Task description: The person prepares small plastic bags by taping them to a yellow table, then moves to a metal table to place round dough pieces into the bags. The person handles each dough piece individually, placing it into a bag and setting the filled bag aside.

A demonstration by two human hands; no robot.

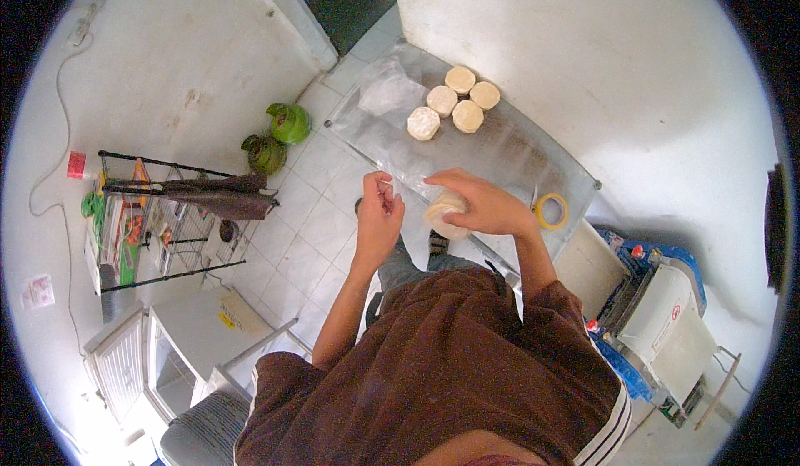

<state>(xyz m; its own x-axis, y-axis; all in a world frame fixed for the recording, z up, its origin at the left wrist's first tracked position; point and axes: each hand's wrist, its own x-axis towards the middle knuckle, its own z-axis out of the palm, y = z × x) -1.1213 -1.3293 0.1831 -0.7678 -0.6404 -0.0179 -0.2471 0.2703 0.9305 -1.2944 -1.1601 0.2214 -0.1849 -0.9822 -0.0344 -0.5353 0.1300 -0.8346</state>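
My right hand (479, 203) is wrapped round a stack of thin, round, pale dough wrappers (443, 214), held in front of my body at the near edge of the table. Clear plastic film appears to stretch from this stack toward my left hand (382, 212). That hand's fingers are pinched together on what looks like the film's edge; the exact grip is too fine to make out. Farther off on the metal-topped table (517, 145) stand several similar pale round stacks (442, 101), grouped close together. Clear plastic bags (390, 87) lie to their left.
A yellow roll of tape (552, 211) lies at the table's right end, beside a thin pale object. On the right stands a white and blue machine (658, 316). Green gas cylinders (289, 124) and a black wire rack (175, 216) are left, with a white cabinet (200, 324) nearer me.
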